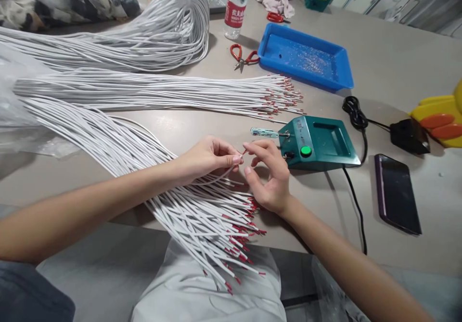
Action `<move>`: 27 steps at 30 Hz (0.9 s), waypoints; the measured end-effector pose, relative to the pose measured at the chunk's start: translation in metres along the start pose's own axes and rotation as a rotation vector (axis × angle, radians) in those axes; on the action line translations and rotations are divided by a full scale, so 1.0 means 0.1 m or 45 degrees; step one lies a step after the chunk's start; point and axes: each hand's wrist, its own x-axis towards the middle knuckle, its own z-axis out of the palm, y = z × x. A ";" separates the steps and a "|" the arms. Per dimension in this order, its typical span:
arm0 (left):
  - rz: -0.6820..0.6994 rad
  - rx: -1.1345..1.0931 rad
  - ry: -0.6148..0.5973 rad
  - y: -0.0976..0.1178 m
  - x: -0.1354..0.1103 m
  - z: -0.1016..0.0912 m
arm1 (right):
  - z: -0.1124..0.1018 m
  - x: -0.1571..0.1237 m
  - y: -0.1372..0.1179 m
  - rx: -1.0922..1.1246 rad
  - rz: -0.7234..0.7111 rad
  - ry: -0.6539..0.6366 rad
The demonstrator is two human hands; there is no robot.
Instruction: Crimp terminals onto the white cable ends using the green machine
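Note:
Between its thumb and fingers my left hand [202,162] pinches one white cable [227,172], close to its thin reddish wire end. My right hand [270,176] is just right of that end, thumb and index finger apart; the index fingertip is at the wire, though contact is unclear. Beneath both hands fans a bundle of white cables [187,211] with red ends, some hanging past the table edge over my lap. Right of my right hand stands a green tabletop device [325,141] with a lit green button and a small clip-like piece at its front.
Behind lie a straight cable bundle [162,90] and a looped one [180,33]. Red-handled cutters [241,58] touch a blue tray [306,79] holding small scraps. A water bottle [235,14] stands behind. To the right are a black cord [355,112] and a phone [397,194].

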 end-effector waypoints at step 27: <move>0.046 -0.004 0.049 0.00 0.00 0.01 | 0.00 0.00 -0.04 0.249 0.249 0.107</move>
